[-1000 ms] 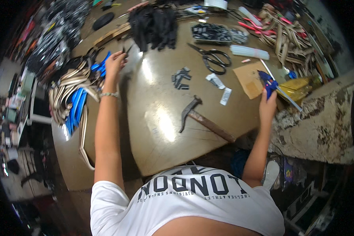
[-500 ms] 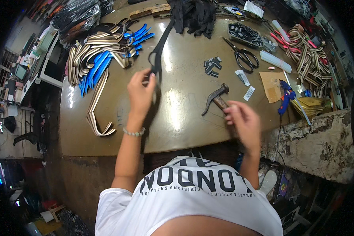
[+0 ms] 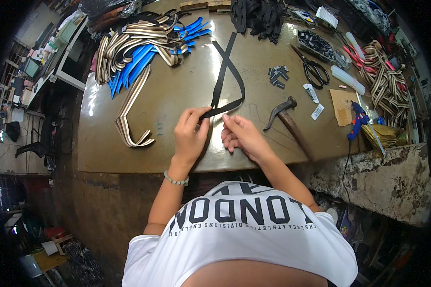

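A black fabric strap (image 3: 243, 86) lies on the table, looped and crossing over itself. My left hand (image 3: 190, 136) pinches it where its near parts meet, thumb and fingers closed on it. Just right of that spot is my right hand (image 3: 244, 136), its thumb stretched toward the strap's near edge and its other fingers loosely curled, with a gap between. I see nothing in it. Farther right rests a hammer (image 3: 294, 128) with a curved claw and a worn brown handle, apart from both hands.
Striped straps (image 3: 134, 40) and blue strips (image 3: 135, 74) heap at the far left; more black straps (image 3: 258, 19) pile at the back. On the right lie small dark clips (image 3: 278, 76), scissors (image 3: 316, 71), a blue glue gun (image 3: 357, 122), cardboard (image 3: 342, 105) and clear glue sticks (image 3: 348, 79).
My right hand has left the hammer's handle and come left beside my left hand. The strap, earlier stretched away from my left hand, now lies looped nearer me.
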`<state>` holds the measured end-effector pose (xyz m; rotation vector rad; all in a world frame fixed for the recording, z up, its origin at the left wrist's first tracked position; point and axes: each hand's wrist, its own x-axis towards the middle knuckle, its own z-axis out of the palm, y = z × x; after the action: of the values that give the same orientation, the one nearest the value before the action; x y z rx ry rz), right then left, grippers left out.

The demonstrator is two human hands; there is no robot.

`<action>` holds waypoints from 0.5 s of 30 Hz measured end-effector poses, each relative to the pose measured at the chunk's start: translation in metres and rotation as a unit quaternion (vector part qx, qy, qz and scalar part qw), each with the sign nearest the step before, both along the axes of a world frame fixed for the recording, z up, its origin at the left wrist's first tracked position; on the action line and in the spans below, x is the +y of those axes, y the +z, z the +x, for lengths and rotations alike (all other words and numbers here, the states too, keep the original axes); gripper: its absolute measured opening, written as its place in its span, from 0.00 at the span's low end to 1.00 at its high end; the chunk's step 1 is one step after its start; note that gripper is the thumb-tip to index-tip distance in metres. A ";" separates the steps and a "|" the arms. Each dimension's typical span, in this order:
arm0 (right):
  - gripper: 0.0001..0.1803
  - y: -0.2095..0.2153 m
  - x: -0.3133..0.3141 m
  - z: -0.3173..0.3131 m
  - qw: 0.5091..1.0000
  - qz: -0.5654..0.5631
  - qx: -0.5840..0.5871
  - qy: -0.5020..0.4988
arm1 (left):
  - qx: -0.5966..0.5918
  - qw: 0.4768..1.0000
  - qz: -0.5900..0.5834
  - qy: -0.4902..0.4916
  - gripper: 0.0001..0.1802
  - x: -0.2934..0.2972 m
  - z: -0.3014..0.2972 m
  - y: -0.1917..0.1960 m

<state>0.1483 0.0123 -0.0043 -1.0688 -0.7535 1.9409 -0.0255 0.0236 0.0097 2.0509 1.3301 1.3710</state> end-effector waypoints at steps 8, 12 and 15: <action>0.07 -0.024 0.020 0.001 0.948 -0.009 0.293 -0.123 | 0.089 0.994 0.070 0.006 0.16 0.009 -0.003 -0.008; 0.08 -0.015 0.021 0.021 0.966 0.007 0.203 -0.158 | 0.112 0.984 0.013 0.137 0.17 0.037 -0.035 0.004; 0.09 -0.006 0.023 0.030 0.988 0.018 0.141 -0.064 | 0.197 0.952 0.085 0.218 0.17 0.042 -0.048 0.017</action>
<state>0.1787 0.0349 -0.0106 -0.7786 -0.5468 1.9091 -0.0733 0.0652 0.0269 2.3292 1.9952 1.3198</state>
